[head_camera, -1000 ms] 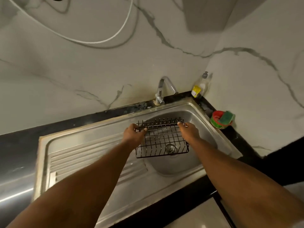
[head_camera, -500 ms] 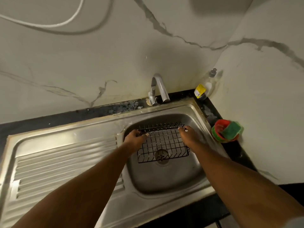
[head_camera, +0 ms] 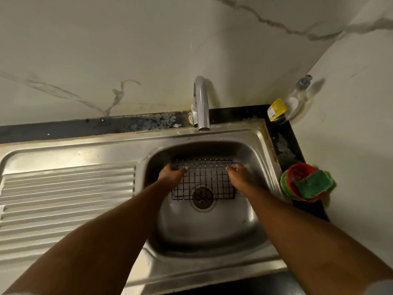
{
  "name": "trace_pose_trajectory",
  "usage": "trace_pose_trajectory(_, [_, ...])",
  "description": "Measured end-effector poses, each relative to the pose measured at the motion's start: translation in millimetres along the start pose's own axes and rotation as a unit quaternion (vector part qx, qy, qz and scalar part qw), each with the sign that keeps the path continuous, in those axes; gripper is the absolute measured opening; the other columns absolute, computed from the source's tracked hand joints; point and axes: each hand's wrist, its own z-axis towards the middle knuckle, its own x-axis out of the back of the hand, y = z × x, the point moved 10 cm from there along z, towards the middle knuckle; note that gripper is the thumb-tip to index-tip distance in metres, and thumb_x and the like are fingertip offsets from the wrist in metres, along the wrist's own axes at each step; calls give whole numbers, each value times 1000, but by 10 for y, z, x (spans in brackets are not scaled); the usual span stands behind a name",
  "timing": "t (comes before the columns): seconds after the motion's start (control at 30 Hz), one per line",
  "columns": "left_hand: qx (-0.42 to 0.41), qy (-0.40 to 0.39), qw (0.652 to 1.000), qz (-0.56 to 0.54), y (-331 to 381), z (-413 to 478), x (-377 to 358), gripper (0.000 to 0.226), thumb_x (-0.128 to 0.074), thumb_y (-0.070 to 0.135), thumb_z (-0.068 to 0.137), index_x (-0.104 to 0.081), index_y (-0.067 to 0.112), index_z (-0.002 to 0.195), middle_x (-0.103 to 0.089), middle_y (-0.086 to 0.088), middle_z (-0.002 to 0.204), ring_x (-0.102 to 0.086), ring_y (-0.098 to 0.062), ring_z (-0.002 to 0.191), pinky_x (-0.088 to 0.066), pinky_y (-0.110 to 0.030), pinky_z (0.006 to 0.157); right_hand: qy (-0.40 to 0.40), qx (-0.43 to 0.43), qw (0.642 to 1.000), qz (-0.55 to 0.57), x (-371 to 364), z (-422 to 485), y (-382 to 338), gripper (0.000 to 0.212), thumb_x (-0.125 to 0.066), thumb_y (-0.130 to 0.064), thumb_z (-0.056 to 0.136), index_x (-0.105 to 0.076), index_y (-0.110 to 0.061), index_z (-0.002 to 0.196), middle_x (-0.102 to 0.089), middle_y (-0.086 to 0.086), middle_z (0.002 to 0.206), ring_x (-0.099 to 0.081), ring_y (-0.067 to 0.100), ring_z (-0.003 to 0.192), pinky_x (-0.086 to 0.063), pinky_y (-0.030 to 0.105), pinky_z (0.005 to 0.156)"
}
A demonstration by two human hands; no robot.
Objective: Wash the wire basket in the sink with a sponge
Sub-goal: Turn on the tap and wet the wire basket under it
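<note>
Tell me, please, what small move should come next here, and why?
Probably the right hand should let go and reach for the sponge in the red bowl beside the sink. Both hands grip the wire basket, which is down in the sink over the drain, so the left hand alone could steady it, and neither holds a sponge.

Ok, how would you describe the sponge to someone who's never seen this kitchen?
Start at the steel sink; on the dark counter along its right edge stands a red bowl. The sponge lies in it, green and flat, unlike the clear bottle in the corner behind.
</note>
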Motion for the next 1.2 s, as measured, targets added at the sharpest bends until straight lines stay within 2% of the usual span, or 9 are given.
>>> trace_pose_trajectory(0.13, [19, -12, 1000, 8, -106, 95, -61, 64, -70, 52, 94, -55, 9, 139, -63, -14, 123, -61, -17, 88, -44, -24, 59, 4, -3, 1000, -10, -18, -35, -80, 55, -52, -55, 99, -50, -27, 148, -61, 11, 141, -57, 34, 123, -46, 37, 100])
trace_pose_trajectory(0.23, [30, -22, 999, 12, -176, 168, -95, 63, -70, 53, 95, -55, 10, 138, -62, -14, 123, -61, -18, 89, -45, -25, 60, 3, 0, 1000, -31, -18, -69, -149, 53, -50, -45, 106, -45, -19, 152, -55, 15, 147, -53, 35, 130, -40, 32, 91])
trace_pose_trajectory(0.37, [34, -22, 999, 30, -225, 222, -70, 66, -69, 55, 94, -54, 10, 140, -62, -13, 122, -61, -19, 90, -45, -26, 61, 13, -5, 998, -67, -30, -117, -185, 57, -48, -44, 107, -40, -16, 156, -49, 17, 153, -45, 37, 140, -41, 36, 100])
trace_pose_trajectory(0.53, [30, -35, 995, 88, -162, 141, -37, 67, -66, 53, 97, -48, 10, 146, -59, -9, 120, -61, -19, 96, -47, -26, 69, 93, 33, 993, -70, 26, -135, -312, 55, -62, -46, 98, -52, -15, 142, -61, 14, 139, -61, 35, 125, -51, 36, 92])
trace_pose_trajectory(0.63, [6, -10, 993, 120, -10, 78, 98, 54, -70, 46, 97, -54, 13, 136, -63, -7, 110, -63, -15, 87, -52, -26, 68, 139, 74, 987, -23, 107, -259, -580, 44, -68, -41, 94, -59, -19, 131, -65, 8, 126, -67, 28, 110, -56, 35, 87])
trace_pose_trajectory(0.77, [-49, 17, 991, 126, 277, -98, 321, 35, -69, 41, 98, -61, 17, 122, -65, -2, 99, -63, -12, 83, -49, -25, 68, 74, 172, 980, 68, 82, -527, -1213, 14, -61, -31, 102, -66, -20, 110, -70, -1, 97, -69, 19, 89, -51, 27, 67])
trace_pose_trajectory(0.93, [-94, 42, 991, 84, 506, -343, 544, 31, -70, 45, 96, -60, 21, 113, -63, 0, 93, -60, -11, 81, -50, -28, 70, -70, 128, 961, 235, -17, -664, -1896, 36, -41, -40, 109, -65, -16, 119, -74, 4, 109, -71, 19, 91, -50, 30, 70])
trace_pose_trajectory(1.07, [-112, 52, 991, 54, 500, -492, 706, 31, -68, 44, 98, -60, 19, 115, -61, 0, 95, -58, -11, 82, -42, -24, 62, -113, 66, 950, 284, -40, -735, -2000, 42, -44, -43, 108, -68, -9, 113, -75, 5, 94, -71, 15, 81, -51, 30, 71])
trace_pose_trajectory(1.2, [-110, 54, 991, 45, 386, -534, 846, 34, -70, 49, 96, -64, 20, 113, -67, -7, 103, -65, -21, 94, -57, -39, 83, -173, 76, 933, 306, -118, -801, -2098, 44, -54, -53, 101, -74, -14, 105, -75, 1, 91, -68, 13, 75, -44, 30, 68])
